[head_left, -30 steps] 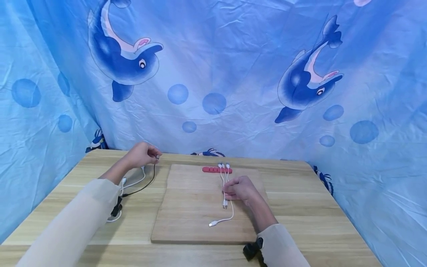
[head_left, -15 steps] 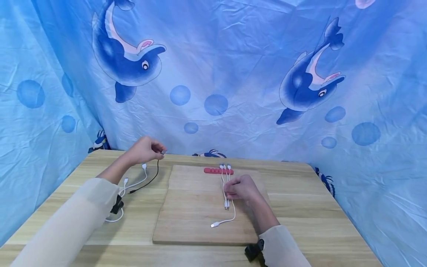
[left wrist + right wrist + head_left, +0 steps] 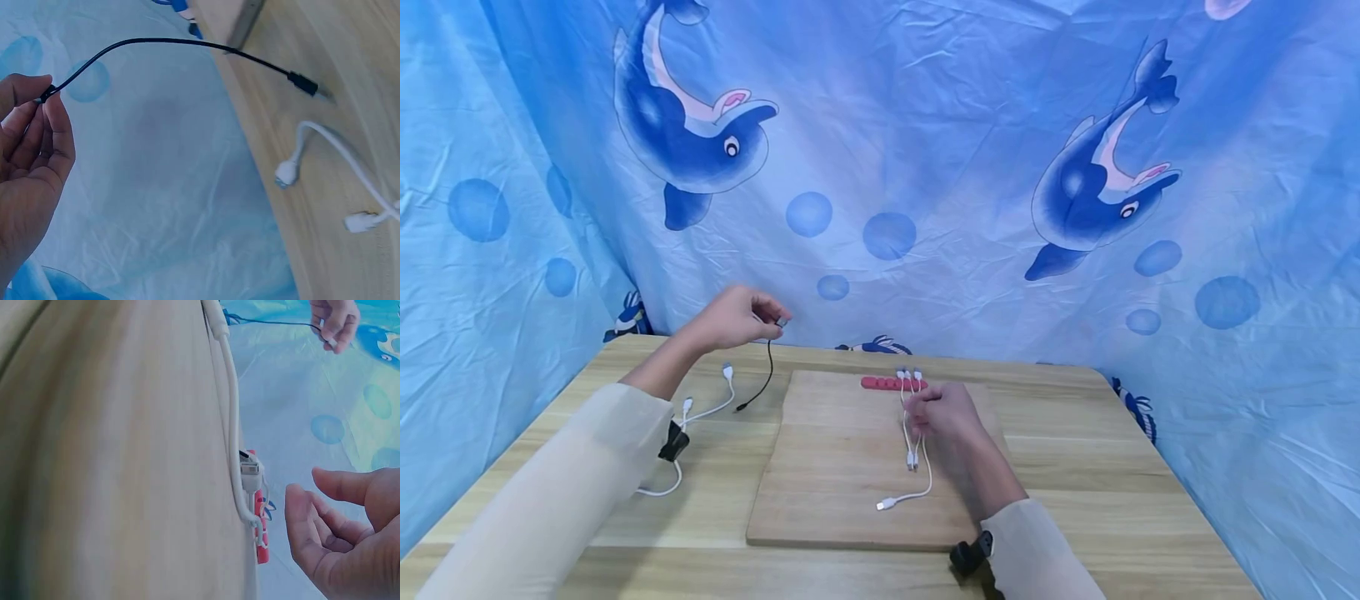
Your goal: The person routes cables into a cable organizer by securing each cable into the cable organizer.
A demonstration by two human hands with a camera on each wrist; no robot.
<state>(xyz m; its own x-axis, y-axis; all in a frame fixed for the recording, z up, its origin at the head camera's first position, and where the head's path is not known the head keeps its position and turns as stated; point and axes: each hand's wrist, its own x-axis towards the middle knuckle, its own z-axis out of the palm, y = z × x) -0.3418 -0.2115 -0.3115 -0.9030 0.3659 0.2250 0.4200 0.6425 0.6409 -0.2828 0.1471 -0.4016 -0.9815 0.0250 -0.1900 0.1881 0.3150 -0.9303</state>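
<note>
The left hand (image 3: pixel 733 318) pinches one end of a black cable (image 3: pixel 169 40) between thumb and fingers, raised above the surface (image 3: pixel 1060 458); the cable hangs below those fingers. White plugs (image 3: pixel 727 372) lie lower, on the wrist side of them. The right hand (image 3: pixel 947 412) has its thumb and fingers parted, gripping nothing. Just beyond those fingers is a red strip (image 3: pixel 880 383); white cables (image 3: pixel 931 475) run from it past them over a wooden board (image 3: pixel 820 467).
</note>
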